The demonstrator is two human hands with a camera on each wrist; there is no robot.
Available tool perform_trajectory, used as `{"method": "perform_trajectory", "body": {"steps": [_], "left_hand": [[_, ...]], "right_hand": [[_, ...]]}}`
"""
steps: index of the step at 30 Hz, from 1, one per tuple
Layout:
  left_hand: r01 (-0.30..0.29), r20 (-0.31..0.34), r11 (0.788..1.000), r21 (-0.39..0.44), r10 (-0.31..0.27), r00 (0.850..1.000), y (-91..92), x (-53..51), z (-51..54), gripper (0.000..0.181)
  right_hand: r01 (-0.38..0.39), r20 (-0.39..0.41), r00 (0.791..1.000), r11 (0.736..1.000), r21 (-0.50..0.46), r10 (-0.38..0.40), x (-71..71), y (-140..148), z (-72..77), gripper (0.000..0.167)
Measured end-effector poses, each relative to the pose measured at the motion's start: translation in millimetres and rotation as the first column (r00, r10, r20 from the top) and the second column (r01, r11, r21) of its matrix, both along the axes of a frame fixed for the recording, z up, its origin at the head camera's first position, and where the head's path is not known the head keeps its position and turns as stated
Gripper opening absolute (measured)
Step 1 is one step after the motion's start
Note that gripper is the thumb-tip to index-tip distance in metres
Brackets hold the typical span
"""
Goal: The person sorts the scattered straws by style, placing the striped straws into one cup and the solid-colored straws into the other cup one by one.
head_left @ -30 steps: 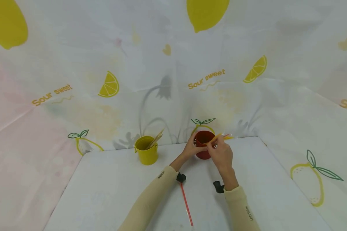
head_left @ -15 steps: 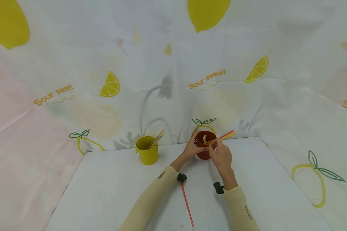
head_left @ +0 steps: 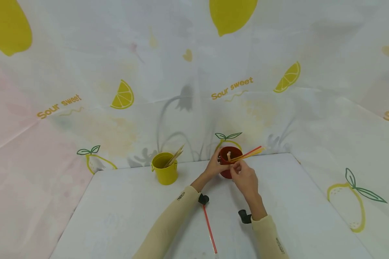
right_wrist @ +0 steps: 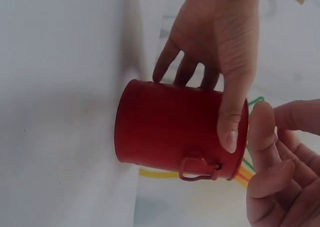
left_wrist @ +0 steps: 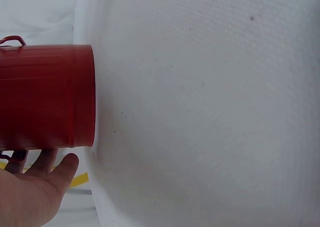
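In the head view, a small red bucket [head_left: 227, 173] stands at the table's back edge, with my left hand [head_left: 213, 167] gripping its side. The right wrist view shows that hand's thumb along the near wall below the rim and its fingers on the far side. Several thin yellow and red straws [head_left: 253, 152] lean out of the bucket's mouth to the right. A pale piece [head_left: 228, 155] shows inside. My right hand [head_left: 246, 178] is at the front of the rim, fingers loosely bent; nothing shows between them in the right wrist view.
Left of the red bucket stands a yellow bucket [head_left: 166, 176] with several pale wooden sticks [head_left: 175, 157] leaning right. One red straw [head_left: 209, 228] lies on the white table [head_left: 126, 216] between my forearms. A lemon-printed cloth [head_left: 194, 118] hangs behind the table.
My right hand has let go of the straws and drawn slightly down and left. The straws now lean in the red bucket. My left hand keeps its hold.
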State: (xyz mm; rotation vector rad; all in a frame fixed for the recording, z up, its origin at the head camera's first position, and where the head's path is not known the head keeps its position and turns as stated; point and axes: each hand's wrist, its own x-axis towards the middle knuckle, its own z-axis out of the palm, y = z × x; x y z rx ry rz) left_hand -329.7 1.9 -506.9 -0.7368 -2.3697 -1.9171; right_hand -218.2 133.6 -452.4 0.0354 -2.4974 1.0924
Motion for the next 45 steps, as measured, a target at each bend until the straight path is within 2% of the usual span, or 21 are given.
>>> {"method": "perform_trajectory", "body": {"steps": [6, 10, 17, 21, 27, 30, 37, 40, 45], "left_hand": [[0.035, -0.014, 0.999, -0.003, -0.035, 0.999, -8.3, 20.5, 28.2, 0.073], [0.033, -0.024, 0.999, -0.007, -0.033, 0.999, -7.9, 20.5, 27.7, 0.074], [0.02, -0.005, 1.0, 0.02, -0.02, 1.0, -5.0, 20.6, 26.3, 0.072], [0.022, 0.005, 1.0, 0.021, -0.022, 1.0, -5.4, 21.5, 27.9, 0.072], [0.015, -0.003, 1.0, 0.009, -0.015, 1.0, -5.5, 21.9, 28.9, 0.072], [0.015, 0.0, 1.0, 0.007, -0.015, 1.0, -5.2, 21.8, 28.3, 0.072], [0.022, 0.006, 1.0, 0.016, -0.022, 1.0, -5.4, 21.2, 27.8, 0.074], [0.028, 0.01, 1.0, 0.012, -0.028, 1.0, -5.8, 21.5, 28.6, 0.075], [0.023, 0.023, 1.0, 0.007, -0.023, 0.999, -5.7, 21.7, 30.1, 0.074]], "right_hand": [[-0.113, 0.036, 0.993, 0.991, -0.066, 0.116, 10.5, -3, 1.6, 0.012], [-0.175, 0.057, 0.983, 0.984, -0.04, 0.177, 18.6, -6, 3.8, 0.014], [-0.246, 0.167, 0.954, 0.969, -0.034, 0.248, 31.7, -12, 3.1, 0.014], [-0.29, 0.24, 0.926, 0.956, -0.047, 0.292, 37.5, -18, -0.4, 0.017], [-0.358, 0.338, 0.876, 0.934, -0.023, 0.344, 42.3, -24, -13.2, 0.022], [-0.375, 0.388, 0.855, 0.927, 0.003, 0.345, 44.3, -28, -20.8, 0.025], [-0.404, 0.482, 0.801, 0.915, -0.001, 0.354, 47.8, -38, -31.8, 0.029], [-0.422, 0.507, 0.783, 0.907, 0.004, 0.362, 50.0, -42, -35.8, 0.033], [-0.455, 0.516, 0.766, 0.89, 0.013, 0.384, 51.7, -47, -41.2, 0.037]]}}
